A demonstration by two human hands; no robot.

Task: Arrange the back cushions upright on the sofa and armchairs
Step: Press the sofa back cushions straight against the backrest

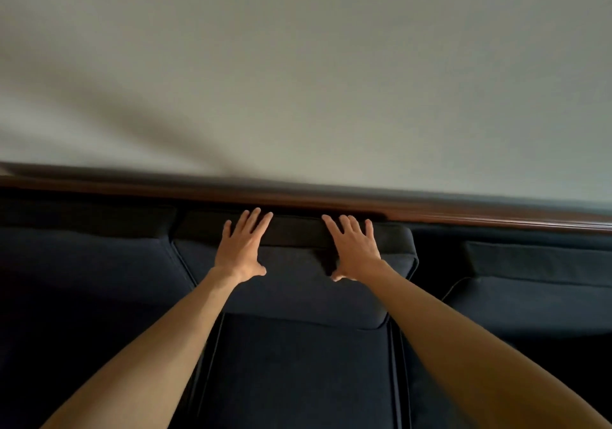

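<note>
A dark navy sofa fills the lower half of the view. Its middle back cushion [294, 282] stands upright against the sofa's back. My left hand [243, 246] lies flat on the cushion's top left, fingers straight and spread. My right hand [356, 249] lies flat on its top right in the same way. A left back cushion [89, 263] stands beside it. A right back cushion [536, 282] sits lower and further forward, with a dark gap between it and the middle one. The middle seat cushion [298, 375] lies below my arms.
A dark wooden rail [463, 215] runs along the top of the sofa's back. Behind it rises a plain pale wall [298, 80].
</note>
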